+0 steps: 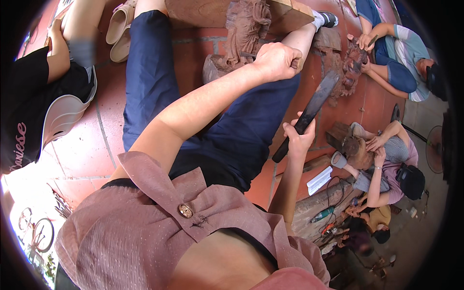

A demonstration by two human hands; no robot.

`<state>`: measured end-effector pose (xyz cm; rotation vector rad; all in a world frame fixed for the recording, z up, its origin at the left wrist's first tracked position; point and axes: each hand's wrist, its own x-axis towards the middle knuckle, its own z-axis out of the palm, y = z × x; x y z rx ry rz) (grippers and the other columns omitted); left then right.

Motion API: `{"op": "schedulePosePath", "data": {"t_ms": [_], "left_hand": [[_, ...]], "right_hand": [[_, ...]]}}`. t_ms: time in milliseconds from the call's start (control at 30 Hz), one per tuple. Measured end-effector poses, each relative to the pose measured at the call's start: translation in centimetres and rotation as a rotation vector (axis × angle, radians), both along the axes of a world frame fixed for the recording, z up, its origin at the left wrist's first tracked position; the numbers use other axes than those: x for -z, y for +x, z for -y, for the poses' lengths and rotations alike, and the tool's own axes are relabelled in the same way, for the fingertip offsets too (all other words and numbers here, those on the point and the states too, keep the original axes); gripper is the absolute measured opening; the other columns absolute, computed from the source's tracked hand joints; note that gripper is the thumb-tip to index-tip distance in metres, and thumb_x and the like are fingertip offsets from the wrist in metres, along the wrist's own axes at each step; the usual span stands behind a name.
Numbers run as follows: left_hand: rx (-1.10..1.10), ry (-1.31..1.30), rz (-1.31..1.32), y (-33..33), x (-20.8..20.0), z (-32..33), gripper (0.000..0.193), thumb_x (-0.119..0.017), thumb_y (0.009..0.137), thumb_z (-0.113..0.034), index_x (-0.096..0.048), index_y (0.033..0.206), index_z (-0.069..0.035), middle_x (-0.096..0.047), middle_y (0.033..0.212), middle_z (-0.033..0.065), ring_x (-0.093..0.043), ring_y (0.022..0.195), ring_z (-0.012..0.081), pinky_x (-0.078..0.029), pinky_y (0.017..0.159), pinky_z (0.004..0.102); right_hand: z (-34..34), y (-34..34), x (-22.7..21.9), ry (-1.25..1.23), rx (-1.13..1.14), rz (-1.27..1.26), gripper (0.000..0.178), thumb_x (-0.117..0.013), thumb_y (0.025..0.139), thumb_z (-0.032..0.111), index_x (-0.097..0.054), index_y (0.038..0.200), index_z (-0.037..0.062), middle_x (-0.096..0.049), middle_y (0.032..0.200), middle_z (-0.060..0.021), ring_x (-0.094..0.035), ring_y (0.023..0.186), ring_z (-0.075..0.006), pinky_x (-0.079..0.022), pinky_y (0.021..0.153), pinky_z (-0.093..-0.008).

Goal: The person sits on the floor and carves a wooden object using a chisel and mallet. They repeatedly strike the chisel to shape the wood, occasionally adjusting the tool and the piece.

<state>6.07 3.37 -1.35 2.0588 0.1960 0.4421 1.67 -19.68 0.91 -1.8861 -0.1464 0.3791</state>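
My left hand (278,62) is closed in a fist beside a carved reddish-brown wooden figure (244,29) with draped folds. A small brownish edge shows at the fingers, but what they hold is mostly hidden. The figure stands between my legs, its lower part close to a rough wood block (215,68). To the right, my right hand (300,137) grips a dark paddle-shaped club (313,104) by its narrow end. The club's broad, grey-worn end points up and away, apart from my left hand and the figure.
A thick wooden board (290,14) lies beyond the figure. At right, one person works on another carving (349,72), and others sit further back. A white chair (67,116) with a seated person is at left, near beige clogs (120,31). A cable and green power tool (322,214) lie at lower right.
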Motion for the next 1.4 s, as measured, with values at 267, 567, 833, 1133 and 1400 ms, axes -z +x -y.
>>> {"op": "schedulePosePath", "data": {"t_ms": [267, 567, 833, 1133, 1400], "left_hand": [[-0.029, 0.027, -0.044, 1.4, 0.5, 0.5, 0.003, -0.065, 0.072, -0.015, -0.063, 0.070, -0.014, -0.065, 0.068, 0.0056, -0.066, 0.071, 0.0290, -0.050, 0.065, 0.0407], [-0.056, 0.060, -0.136, 1.9, 0.7, 0.9, 0.005, -0.062, 0.074, -0.017, -0.066, 0.074, -0.015, -0.068, 0.076, 0.0094, -0.067, 0.078, 0.0313, -0.052, 0.070, 0.0438], [-0.069, 0.075, -0.134, 1.6, 0.6, 0.5, 0.008, -0.061, 0.074, -0.019, -0.066, 0.077, -0.014, -0.068, 0.080, 0.0120, -0.067, 0.081, 0.0327, -0.051, 0.071, 0.0453], [-0.031, 0.002, 0.016, -0.1, 0.3, 0.3, 0.005, -0.063, 0.073, -0.014, -0.060, 0.070, -0.012, -0.066, 0.072, 0.0073, -0.066, 0.073, 0.0312, -0.050, 0.065, 0.0430], [0.021, -0.033, 0.126, -1.7, -2.5, 1.9, 0.007, -0.063, 0.070, -0.010, -0.058, 0.067, -0.012, -0.064, 0.070, 0.0053, -0.065, 0.070, 0.0296, -0.050, 0.061, 0.0417]], "right_hand": [[-1.2, 1.6, -0.9, 0.165, 0.034, 0.131, 0.049, -0.067, 0.072, -0.013, -0.049, 0.115, 0.0020, -0.055, 0.076, -0.0035, -0.054, 0.059, -0.0102, -0.047, 0.055, -0.0237], [-1.0, 2.0, 1.0, 0.188, 0.037, 0.072, 0.048, -0.067, 0.073, -0.013, -0.049, 0.114, 0.0019, -0.056, 0.076, -0.0039, -0.054, 0.060, -0.0110, -0.047, 0.056, -0.0245], [-0.1, 2.3, 0.9, -0.307, -0.077, 0.160, 0.034, -0.072, 0.070, -0.001, -0.054, 0.098, 0.0037, -0.057, 0.079, -0.0015, -0.055, 0.068, -0.0112, -0.048, 0.066, -0.0269], [-0.1, 1.2, 1.0, -0.290, -0.085, 0.077, 0.037, -0.071, 0.068, 0.001, -0.053, 0.099, 0.0043, -0.057, 0.076, -0.0029, -0.056, 0.069, -0.0156, -0.048, 0.070, -0.0315], [-0.7, -1.1, 2.0, 0.026, 0.038, -0.197, 0.039, -0.069, 0.069, -0.008, -0.050, 0.103, 0.0025, -0.055, 0.073, -0.0031, -0.053, 0.053, -0.0099, -0.044, 0.049, -0.0247]]}}
